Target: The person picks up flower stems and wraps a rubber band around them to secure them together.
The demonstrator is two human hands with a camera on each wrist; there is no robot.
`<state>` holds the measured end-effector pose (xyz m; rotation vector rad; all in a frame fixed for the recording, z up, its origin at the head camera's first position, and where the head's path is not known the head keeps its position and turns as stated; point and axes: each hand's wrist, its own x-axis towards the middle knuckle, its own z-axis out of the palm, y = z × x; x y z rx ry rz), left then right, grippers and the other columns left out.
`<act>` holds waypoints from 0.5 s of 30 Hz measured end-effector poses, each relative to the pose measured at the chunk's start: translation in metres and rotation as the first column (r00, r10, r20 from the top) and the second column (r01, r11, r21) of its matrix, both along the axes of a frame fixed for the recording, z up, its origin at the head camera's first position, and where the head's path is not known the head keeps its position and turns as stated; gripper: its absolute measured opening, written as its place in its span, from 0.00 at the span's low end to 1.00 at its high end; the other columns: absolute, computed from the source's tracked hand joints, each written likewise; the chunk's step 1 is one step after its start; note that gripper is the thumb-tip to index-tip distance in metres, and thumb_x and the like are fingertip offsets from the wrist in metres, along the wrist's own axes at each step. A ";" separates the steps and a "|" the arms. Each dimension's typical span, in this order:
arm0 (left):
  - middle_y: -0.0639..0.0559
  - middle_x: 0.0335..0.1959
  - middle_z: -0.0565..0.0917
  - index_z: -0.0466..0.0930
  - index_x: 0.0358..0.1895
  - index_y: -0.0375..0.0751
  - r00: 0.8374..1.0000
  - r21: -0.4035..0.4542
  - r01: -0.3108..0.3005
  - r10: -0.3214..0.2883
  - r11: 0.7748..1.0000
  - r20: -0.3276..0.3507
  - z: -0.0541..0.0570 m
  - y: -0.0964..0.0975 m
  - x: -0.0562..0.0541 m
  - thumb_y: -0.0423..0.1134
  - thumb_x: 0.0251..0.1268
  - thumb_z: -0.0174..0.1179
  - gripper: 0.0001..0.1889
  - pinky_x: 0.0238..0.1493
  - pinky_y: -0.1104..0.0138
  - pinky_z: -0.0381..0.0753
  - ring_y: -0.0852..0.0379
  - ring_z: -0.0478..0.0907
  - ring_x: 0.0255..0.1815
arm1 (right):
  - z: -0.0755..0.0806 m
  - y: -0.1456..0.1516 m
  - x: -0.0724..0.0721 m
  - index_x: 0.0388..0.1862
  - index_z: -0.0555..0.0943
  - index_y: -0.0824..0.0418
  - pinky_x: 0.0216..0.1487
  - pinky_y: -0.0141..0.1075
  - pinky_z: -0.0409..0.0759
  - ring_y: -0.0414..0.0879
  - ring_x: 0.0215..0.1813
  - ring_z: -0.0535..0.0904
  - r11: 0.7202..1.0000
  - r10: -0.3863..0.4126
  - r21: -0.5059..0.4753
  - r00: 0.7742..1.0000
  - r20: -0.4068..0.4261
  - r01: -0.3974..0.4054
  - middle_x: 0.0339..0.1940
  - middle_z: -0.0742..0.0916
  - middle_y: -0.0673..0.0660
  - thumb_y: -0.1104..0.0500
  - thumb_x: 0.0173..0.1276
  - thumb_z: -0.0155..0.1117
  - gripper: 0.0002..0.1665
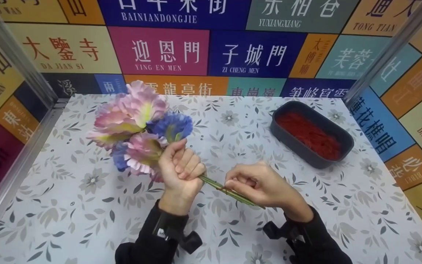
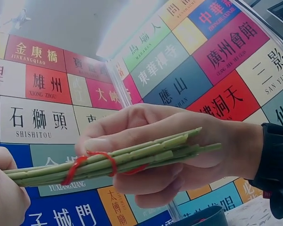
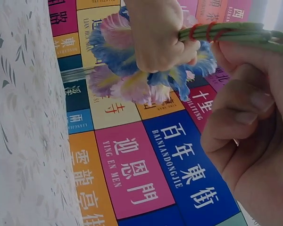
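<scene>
My left hand [image 1: 181,172] grips a bunch of artificial flowers [image 1: 137,121] just below the heads, its fingers curled round the stems. Pink and blue ruffled petals spread to the upper left, while the green stems [image 1: 213,182] slant down to the right. A red rubber band [image 2: 75,170] loops round the stems in the left wrist view. Beside the stems, my right hand [image 1: 260,185] has curled fingers, with thumb and forefinger pinching at the band. The exact pinch is partly hidden.
A dark grey tub [image 1: 311,161] at the right holds a heap of thin red bands [image 1: 306,132]. White cloth with a leaf pattern [image 1: 93,220] covers the table. Colourful panels with Chinese lettering [image 1: 159,51] stand round its back and sides.
</scene>
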<state>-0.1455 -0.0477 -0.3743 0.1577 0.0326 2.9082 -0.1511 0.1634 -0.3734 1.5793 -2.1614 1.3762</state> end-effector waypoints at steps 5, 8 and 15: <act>0.60 0.02 0.61 0.61 0.07 0.49 1.000 0.001 -0.008 0.008 1.000 0.014 -0.001 -0.001 -0.001 0.35 0.66 0.49 0.25 0.11 0.75 0.42 0.65 0.43 0.08 | 0.000 -0.003 0.002 0.36 0.83 0.59 0.14 0.19 0.57 0.32 0.14 0.61 1.000 -0.012 0.010 1.000 0.008 0.012 0.13 0.73 0.48 0.68 0.67 0.66 0.05; 0.60 0.02 0.62 0.62 0.07 0.49 0.999 0.002 -0.040 0.040 0.999 0.017 -0.001 -0.003 -0.003 0.35 0.65 0.51 0.24 0.10 0.74 0.42 0.66 0.43 0.08 | 0.002 -0.004 0.004 0.37 0.83 0.58 0.15 0.19 0.58 0.30 0.15 0.61 0.998 -0.044 0.046 0.999 0.013 0.044 0.13 0.74 0.47 0.65 0.69 0.65 0.02; 0.60 0.03 0.59 0.61 0.08 0.48 0.997 0.037 -0.076 0.076 0.996 -0.013 -0.002 -0.005 -0.003 0.34 0.63 0.52 0.23 0.11 0.74 0.40 0.65 0.42 0.08 | 0.008 -0.003 0.013 0.38 0.84 0.56 0.20 0.22 0.70 0.30 0.20 0.69 0.976 -0.183 0.131 0.981 0.057 0.175 0.19 0.81 0.47 0.62 0.70 0.65 0.02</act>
